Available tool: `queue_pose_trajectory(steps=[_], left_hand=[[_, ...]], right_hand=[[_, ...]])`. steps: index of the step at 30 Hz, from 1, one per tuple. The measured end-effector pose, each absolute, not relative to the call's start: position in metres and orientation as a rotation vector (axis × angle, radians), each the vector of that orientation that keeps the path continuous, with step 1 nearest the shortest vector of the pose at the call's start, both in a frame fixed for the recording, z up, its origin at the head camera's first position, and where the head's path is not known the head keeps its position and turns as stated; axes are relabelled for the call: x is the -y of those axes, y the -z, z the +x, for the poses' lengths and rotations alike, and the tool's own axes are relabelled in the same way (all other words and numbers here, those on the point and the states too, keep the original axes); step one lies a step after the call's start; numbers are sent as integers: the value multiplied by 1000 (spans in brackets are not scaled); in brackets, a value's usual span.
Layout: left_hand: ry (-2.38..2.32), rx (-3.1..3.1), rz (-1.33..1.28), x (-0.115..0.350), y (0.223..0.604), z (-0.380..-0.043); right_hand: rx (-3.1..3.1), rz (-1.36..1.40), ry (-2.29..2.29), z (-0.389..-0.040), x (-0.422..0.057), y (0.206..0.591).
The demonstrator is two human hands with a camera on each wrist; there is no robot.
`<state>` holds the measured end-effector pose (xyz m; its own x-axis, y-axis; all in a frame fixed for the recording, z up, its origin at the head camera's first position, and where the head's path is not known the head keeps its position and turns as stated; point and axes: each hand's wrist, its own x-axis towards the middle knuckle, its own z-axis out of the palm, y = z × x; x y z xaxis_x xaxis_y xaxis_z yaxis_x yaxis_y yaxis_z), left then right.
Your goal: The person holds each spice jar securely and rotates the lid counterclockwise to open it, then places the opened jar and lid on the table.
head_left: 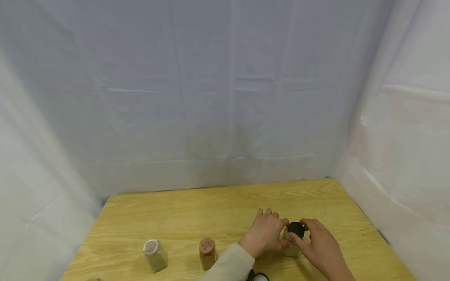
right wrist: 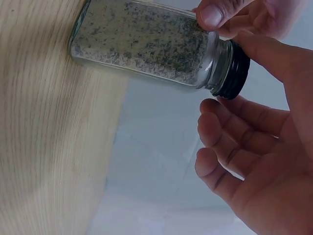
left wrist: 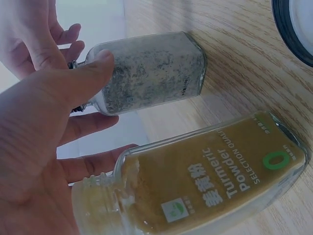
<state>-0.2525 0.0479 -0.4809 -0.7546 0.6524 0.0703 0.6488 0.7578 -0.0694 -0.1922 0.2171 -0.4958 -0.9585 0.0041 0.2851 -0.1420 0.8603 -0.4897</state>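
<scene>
A glass spice jar (right wrist: 146, 41) with dark-flecked grey contents stands upright on the wooden table. My left hand (head_left: 265, 234) grips it near the shoulder, thumb (left wrist: 93, 73) on one side and fingers on the other. With thumb and forefinger, my right hand (head_left: 323, 248) pinches the black cap (right wrist: 234, 71) on the jar's neck; its other fingers stay off the glass. Close by the left hand stands a jar labelled Turmeric Powder (left wrist: 215, 181), its threaded neck bare of a cap.
Left of the hands stand a jar with a brown perforated top (head_left: 207, 246) and a white-topped shaker jar (head_left: 154, 255). A black-rimmed lid with a white inside (head_left: 261, 277) lies at the front edge of view. White sheeting (head_left: 211, 117) surrounds the wooden table (head_left: 168, 212).
</scene>
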Motion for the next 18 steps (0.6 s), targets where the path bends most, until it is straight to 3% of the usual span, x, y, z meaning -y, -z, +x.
queue_pose_trajectory(steps=[18], left_hand=[[-91, 2840, -1064, -48, 480, -250]], right_hand=[[2736, 96, -754, -192, -216, 497]])
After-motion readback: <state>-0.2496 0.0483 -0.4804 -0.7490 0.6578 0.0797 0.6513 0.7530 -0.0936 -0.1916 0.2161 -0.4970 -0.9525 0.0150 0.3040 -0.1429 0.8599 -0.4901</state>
